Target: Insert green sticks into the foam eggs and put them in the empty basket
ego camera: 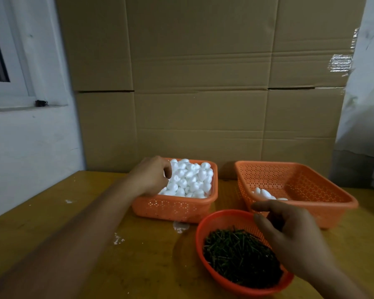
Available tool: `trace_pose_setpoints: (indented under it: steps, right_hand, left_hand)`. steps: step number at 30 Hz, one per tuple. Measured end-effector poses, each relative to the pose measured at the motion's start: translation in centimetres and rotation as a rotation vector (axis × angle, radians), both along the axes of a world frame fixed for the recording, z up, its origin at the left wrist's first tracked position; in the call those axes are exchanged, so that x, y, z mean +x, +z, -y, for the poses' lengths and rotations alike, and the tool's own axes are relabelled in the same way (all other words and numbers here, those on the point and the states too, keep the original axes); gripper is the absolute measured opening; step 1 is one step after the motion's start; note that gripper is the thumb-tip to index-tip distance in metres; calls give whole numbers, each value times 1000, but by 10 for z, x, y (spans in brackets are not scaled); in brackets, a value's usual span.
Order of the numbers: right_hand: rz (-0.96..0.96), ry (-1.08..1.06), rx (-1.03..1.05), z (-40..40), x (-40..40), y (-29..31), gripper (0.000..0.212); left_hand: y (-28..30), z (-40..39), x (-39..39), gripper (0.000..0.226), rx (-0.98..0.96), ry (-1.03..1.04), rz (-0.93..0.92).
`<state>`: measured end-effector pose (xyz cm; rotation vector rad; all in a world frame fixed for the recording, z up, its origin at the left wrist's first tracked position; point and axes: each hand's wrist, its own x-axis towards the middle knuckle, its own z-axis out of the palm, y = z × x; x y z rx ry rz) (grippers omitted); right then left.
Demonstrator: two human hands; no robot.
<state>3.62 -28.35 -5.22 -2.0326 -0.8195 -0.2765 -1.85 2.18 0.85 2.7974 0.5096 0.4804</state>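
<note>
Far left: white wall and window frame (11, 91), with a yellow-brown counter (52, 223) below. Left hand (151, 175) reaching into the left orange basket (173, 209), fingers (167, 169) curled down among the white foam eggs (190, 180) heaped there; whether one is actually pinched, cannot tell. Just beyond those fingers, the egg pile filling the basket almost to the rim. White crumbs (118, 239) scattered on the counter below the left forearm. Nearer and to the right, a round red basket (216, 219) full of green sticks (240, 257). Right hand (289, 231) hovering over its right side, fingers (266, 224) spread apart and loosely bent, holding nothing. Behind those fingers, the larger orange basket (311, 186) with a few foam eggs lying at its near-left corner. Brown cardboard (203, 83) standing behind it all.
</note>
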Motion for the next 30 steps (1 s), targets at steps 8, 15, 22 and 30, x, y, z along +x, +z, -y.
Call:
trace_pose_setpoints:
  steps: [8,15,22,30]
  right_hand:
    - [9,-4,-8,3,3,-5,16]
    - [12,-13,-57,0,2,-10,11]
    - [25,-18,-94,-2,-3,-11,10]
    - [16,-20,-117,-2,-4,-10,10]
  left_hand:
    - [15,-8,26,25,-70,18,-445]
    - [5,0,47,34,-6,63,-520]
    - [0,-4,60,29,91,132,-548]
    - [-20,-23,79,40,240,142,-499]
